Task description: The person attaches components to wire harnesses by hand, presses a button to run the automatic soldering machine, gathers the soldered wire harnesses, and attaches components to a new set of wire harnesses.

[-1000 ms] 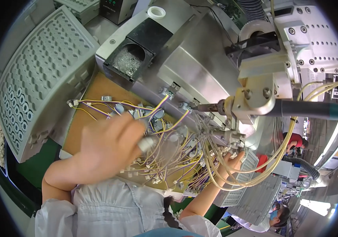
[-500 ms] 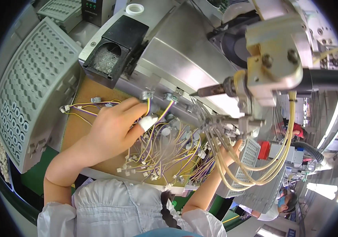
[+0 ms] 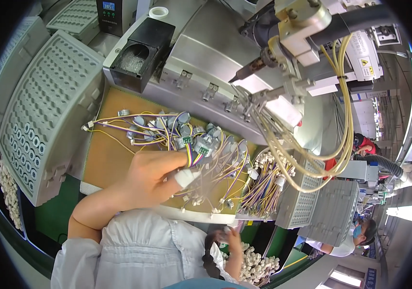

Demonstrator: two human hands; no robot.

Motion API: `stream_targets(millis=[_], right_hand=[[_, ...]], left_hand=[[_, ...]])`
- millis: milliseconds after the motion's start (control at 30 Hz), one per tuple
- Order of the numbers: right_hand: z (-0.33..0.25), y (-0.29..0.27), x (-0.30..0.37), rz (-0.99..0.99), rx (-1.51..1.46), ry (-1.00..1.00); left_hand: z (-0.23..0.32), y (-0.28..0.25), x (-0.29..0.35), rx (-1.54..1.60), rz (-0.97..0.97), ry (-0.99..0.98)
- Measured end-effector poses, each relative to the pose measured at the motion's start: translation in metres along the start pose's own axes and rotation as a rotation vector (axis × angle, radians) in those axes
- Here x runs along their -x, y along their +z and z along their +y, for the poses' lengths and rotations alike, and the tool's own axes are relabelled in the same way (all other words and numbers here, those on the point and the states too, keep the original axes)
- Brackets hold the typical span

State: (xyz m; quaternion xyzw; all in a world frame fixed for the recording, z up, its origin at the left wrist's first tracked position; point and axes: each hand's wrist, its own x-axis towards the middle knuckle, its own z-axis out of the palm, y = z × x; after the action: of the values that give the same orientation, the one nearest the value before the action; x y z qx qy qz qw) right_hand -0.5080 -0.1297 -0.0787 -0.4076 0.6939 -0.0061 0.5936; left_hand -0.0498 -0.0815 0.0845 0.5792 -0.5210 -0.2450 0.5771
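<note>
My left hand is closed in a pinch over the brown work mat. White wrap covers its thumb. It grips yellow and purple wires that run to two small round parts with green circuit boards, one circuit board beside the other circuit board. Around and behind them lies a heap of grey round parts with wires and white connectors. My right hand is low at the mat's near side, beside a dark braid; its fingers are blurred, and what they hold, if anything, cannot be made out.
A soldering iron tip hangs above a metal fixture with small clamps. Pale tubes loop down at the right. A black box stands at the back left, a grey tray at the left. Bundled wires lie at right.
My left hand has drawn the wired parts away from the fixture, toward me. My right hand has gone from behind the tubes down to the near side. The view has shifted.
</note>
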Motion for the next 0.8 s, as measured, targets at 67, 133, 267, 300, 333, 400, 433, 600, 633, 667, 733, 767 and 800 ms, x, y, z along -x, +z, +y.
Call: stream_targets(millis=[67,133,267,300,333,400,433,600,633,667,733,767,800], right_hand=[[0.057,0.047,-0.043,0.125,-0.223,0.042],[0.101,0.078,-0.072,0.178,-0.334,0.103],[0.135,0.078,-0.073,0.159,-0.131,0.087],[0.134,0.072,-0.065,0.145,-0.086,0.078],[0.129,0.065,-0.056,0.128,-0.038,0.066],[0.115,0.053,-0.036,0.088,0.04,0.047],[0.107,0.05,-0.028,0.073,0.067,0.04],[0.076,0.05,-0.02,0.202,0.06,-0.065],[0.073,0.055,-0.027,0.261,0.037,-0.09],[0.071,0.06,-0.035,0.321,0.01,-0.112],[0.07,0.072,-0.055,0.406,-0.024,-0.138],[0.071,0.078,-0.065,0.438,-0.033,-0.141],[0.072,0.082,-0.073,0.459,-0.039,-0.144]], left_hand=[[0.002,0.002,0.01,-0.065,0.013,0.069],[0.005,0.004,0.017,-0.125,0.02,0.128],[0.008,0.006,0.029,-0.217,0.035,0.213],[0.007,0.007,0.031,-0.217,0.037,0.217],[0.007,0.008,0.034,-0.215,0.046,0.228],[0.004,0.01,0.039,-0.209,0.043,0.216],[0.003,0.011,0.041,-0.208,0.05,0.233],[-0.001,0.013,0.048,-0.191,0.082,0.269],[-0.001,0.013,0.049,-0.196,0.092,0.283],[-0.001,0.013,0.05,-0.197,0.095,0.282],[-0.002,0.013,0.051,-0.195,0.1,0.283],[-0.002,0.013,0.051,-0.19,0.101,0.281],[-0.002,0.014,0.051,-0.185,0.102,0.279]])
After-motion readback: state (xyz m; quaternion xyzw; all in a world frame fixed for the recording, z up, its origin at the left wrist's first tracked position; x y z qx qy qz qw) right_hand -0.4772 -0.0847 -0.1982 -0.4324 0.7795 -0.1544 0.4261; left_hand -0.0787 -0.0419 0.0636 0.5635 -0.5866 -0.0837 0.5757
